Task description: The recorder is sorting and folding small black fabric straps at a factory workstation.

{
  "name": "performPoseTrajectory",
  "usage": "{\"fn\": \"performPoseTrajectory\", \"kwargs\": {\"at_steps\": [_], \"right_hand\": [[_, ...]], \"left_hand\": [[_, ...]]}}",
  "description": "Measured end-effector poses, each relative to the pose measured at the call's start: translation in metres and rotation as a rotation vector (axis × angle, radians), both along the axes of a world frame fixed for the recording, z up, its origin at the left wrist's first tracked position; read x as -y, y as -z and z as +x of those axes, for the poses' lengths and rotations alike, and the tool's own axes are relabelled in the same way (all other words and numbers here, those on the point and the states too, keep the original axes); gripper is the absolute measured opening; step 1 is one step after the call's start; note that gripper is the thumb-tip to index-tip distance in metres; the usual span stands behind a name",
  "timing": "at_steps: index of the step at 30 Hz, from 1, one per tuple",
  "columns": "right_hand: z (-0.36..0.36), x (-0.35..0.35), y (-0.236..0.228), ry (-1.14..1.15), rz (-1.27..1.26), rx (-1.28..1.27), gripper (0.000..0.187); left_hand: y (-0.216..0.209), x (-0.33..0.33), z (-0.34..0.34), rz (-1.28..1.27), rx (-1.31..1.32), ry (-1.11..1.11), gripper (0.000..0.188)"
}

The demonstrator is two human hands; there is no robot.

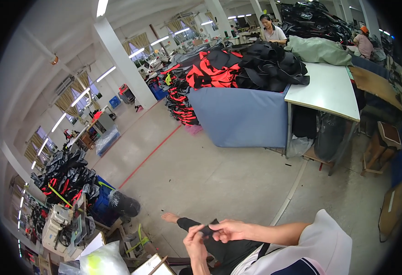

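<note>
A small black piece of fabric is held between my two hands, above my dark-trousered lap. The fingers of my left hand pinch its left side. My right hand grips its right end, close beside the left. The piece is too small to tell its exact kind.
At lower left stand a sewing machine, a white plastic bag and a black bin. Ahead are a blue-draped bench piled with red and black fabric, and a white table. Two people sit farther back. A wooden stool stands right.
</note>
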State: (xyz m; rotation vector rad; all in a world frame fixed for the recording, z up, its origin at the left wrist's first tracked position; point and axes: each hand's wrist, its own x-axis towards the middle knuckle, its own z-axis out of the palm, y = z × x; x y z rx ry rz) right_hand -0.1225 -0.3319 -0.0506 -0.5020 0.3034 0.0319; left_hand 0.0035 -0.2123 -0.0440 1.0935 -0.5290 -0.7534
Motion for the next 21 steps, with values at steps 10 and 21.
{"fn": "performPoseTrajectory", "kwargs": {"at_steps": [10,21], "right_hand": [[-0.007,-0.025,-0.027,0.153,-1.316,-0.017,0.050],[0.003,-0.023,-0.015,-0.377,0.052,0.310,0.057]], "left_hand": [[-0.026,0.031,-0.011,-0.312,-0.447,-0.168,0.021],[-0.035,0.021,-0.025,-0.443,-0.310,-0.015,0.011]]}}
